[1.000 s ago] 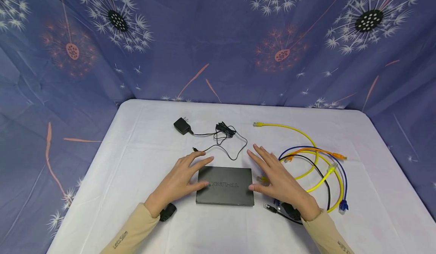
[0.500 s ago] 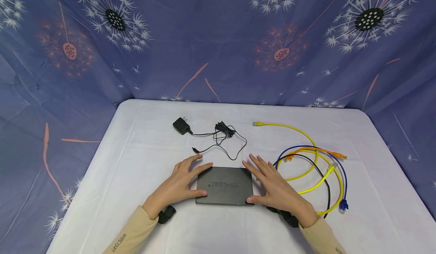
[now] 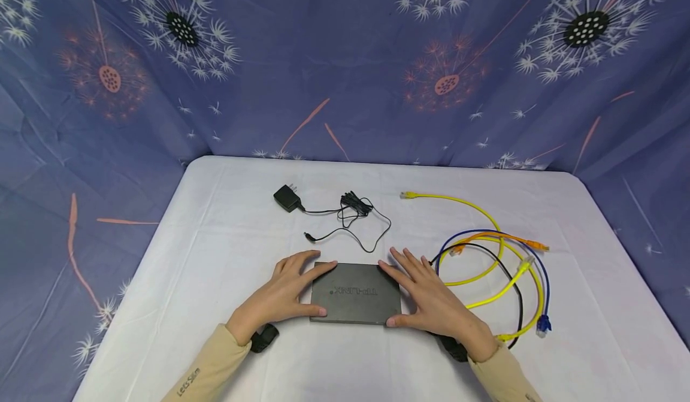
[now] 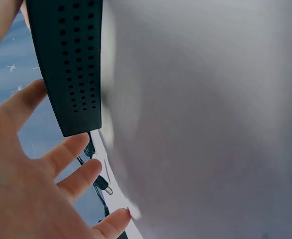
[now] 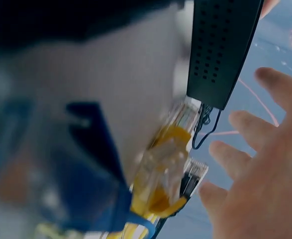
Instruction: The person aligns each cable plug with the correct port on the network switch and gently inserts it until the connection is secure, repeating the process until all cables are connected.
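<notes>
A flat dark grey TP-LINK network switch (image 3: 356,306) lies on the white table, its lettering upside down in the head view. My left hand (image 3: 283,288) is spread at its left side, index finger near the far corner and thumb over the near corner. At the opposite side is my right hand (image 3: 439,300), with index finger and thumb at the corners there. Fingers on both hands are mostly straight. In the left wrist view the switch's vented side (image 4: 76,64) faces the camera; an index fingertip meets its edge. Another vented side (image 5: 218,50) shows in the right wrist view.
Beyond the switch lies a black power adapter (image 3: 287,198) with a bundled cord (image 3: 356,204). Yellow (image 3: 474,204), blue (image 3: 547,288), orange (image 3: 517,238) and black (image 3: 520,306) network cables lie coiled at right, partly behind my right hand. A patterned blue curtain (image 3: 345,60) hangs beyond the table.
My right hand has moved left and slightly towards me, onto the switch's right side. My left hand has come slightly nearer me, its thumb now at the near corner. The switch has hardly moved.
</notes>
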Available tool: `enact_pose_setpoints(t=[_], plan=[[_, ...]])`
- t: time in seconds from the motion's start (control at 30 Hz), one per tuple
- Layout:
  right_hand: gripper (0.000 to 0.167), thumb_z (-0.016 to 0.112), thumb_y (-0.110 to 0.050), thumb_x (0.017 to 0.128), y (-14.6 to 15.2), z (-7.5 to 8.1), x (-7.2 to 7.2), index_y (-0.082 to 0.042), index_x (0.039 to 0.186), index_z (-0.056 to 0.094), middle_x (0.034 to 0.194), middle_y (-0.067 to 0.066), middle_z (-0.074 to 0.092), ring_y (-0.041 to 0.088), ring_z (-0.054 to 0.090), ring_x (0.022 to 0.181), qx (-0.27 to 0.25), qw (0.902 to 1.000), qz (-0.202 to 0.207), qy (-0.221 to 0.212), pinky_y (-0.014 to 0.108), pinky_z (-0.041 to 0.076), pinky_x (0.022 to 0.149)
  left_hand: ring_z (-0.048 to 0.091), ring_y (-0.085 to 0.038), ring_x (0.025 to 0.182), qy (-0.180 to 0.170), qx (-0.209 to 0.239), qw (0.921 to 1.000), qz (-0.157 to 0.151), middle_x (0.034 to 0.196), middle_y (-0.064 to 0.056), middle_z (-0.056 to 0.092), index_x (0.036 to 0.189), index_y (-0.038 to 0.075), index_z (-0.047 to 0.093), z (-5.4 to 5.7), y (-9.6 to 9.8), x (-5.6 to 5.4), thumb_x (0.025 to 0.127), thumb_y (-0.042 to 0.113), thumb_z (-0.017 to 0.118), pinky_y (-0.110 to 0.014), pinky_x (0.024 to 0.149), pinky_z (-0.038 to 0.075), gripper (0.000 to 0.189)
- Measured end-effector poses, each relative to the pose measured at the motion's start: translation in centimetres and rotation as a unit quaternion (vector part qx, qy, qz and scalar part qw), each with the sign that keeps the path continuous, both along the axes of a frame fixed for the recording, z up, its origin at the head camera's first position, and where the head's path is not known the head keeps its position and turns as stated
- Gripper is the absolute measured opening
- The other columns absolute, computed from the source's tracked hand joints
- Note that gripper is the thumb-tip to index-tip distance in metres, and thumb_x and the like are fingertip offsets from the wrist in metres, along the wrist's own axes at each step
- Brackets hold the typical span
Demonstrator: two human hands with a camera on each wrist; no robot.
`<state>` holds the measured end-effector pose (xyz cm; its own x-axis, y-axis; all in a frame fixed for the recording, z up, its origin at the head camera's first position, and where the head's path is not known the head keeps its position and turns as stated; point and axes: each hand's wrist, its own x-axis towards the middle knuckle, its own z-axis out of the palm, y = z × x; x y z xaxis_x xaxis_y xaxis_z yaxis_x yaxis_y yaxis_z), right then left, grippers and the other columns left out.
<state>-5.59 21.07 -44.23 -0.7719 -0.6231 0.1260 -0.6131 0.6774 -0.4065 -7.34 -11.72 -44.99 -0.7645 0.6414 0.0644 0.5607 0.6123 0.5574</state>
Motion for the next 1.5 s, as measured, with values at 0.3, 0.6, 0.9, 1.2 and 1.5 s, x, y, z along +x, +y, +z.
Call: enact_pose_setpoints(t=[0.3, 0.6, 0.9, 1.2, 1.5], plan=[[0.103, 0.072, -0.064, 0.068, -0.7, -0.2, 0.1, -0.011, 0.148, 0.036, 0.153, 0.017, 0.026, 0.041, 0.020, 0.138, 0.027, 0.9995, 0.011, 0.012, 0.059, 0.015, 0.106, 0.026, -0.029, 0.135, -0.012, -0.018, 0.9996, -0.019, 0.146, -0.012, 0.032, 0.149, 0.026, 0.035, 0.2, 0.2, 0.1, 0.070, 0.057, 0.076, -0.061, 0.104, 0.010, 0.095], [0.105, 0.078, -0.061, 0.064, -1.1, -0.6, -0.2, -0.005, 0.145, 0.040, 0.142, 0.016, 0.041, 0.034, 0.032, 0.135, 0.023, 0.9987, 0.017, 0.042, 0.056, 0.020, 0.106, 0.033, -0.031, 0.129, -0.008, -0.039, 0.9991, -0.015, 0.139, -0.014, 0.039, 0.147, 0.023, 0.039, 0.4, 0.6, -0.1, 0.066, 0.058, 0.078, -0.055, 0.104, 0.017, 0.097], [0.100, 0.082, -0.054, 0.060, -1.6, -0.1, -0.2, -0.007, 0.141, 0.047, 0.132, 0.012, 0.048, 0.029, 0.046, 0.123, 0.021, 0.9992, -0.003, 0.034, 0.047, 0.027, 0.107, 0.034, -0.034, 0.126, -0.010, -0.024, 0.9996, -0.013, 0.135, -0.014, 0.039, 0.146, 0.021, 0.041, 0.6, 0.7, -0.1, 0.065, 0.053, 0.081, -0.050, 0.102, 0.030, 0.096], [0.103, 0.084, -0.049, 0.059, -1.3, 0.6, -0.4, -0.010, 0.144, 0.042, 0.138, 0.011, 0.041, 0.027, 0.043, 0.123, -0.034, 0.9983, -0.002, 0.048, 0.045, 0.044, 0.090, 0.046, -0.023, 0.115, -0.058, 0.056, 0.9967, -0.003, 0.140, -0.007, 0.029, 0.150, 0.021, 0.034, 1.6, 0.4, -0.1, 0.069, 0.041, 0.083, -0.040, 0.091, 0.043, 0.097], [0.096, 0.077, -0.053, 0.066, -1.2, 1.3, -0.5, -0.009, 0.144, 0.043, 0.139, 0.011, 0.040, 0.025, 0.040, 0.123, -0.097, 0.9918, 0.011, 0.082, 0.045, 0.041, 0.092, 0.042, -0.019, 0.117, -0.057, 0.144, 0.9879, 0.012, 0.142, -0.002, 0.024, 0.149, 0.020, 0.036, 2.6, 0.7, 0.0, 0.077, 0.039, 0.079, -0.040, 0.091, 0.041, 0.086]])
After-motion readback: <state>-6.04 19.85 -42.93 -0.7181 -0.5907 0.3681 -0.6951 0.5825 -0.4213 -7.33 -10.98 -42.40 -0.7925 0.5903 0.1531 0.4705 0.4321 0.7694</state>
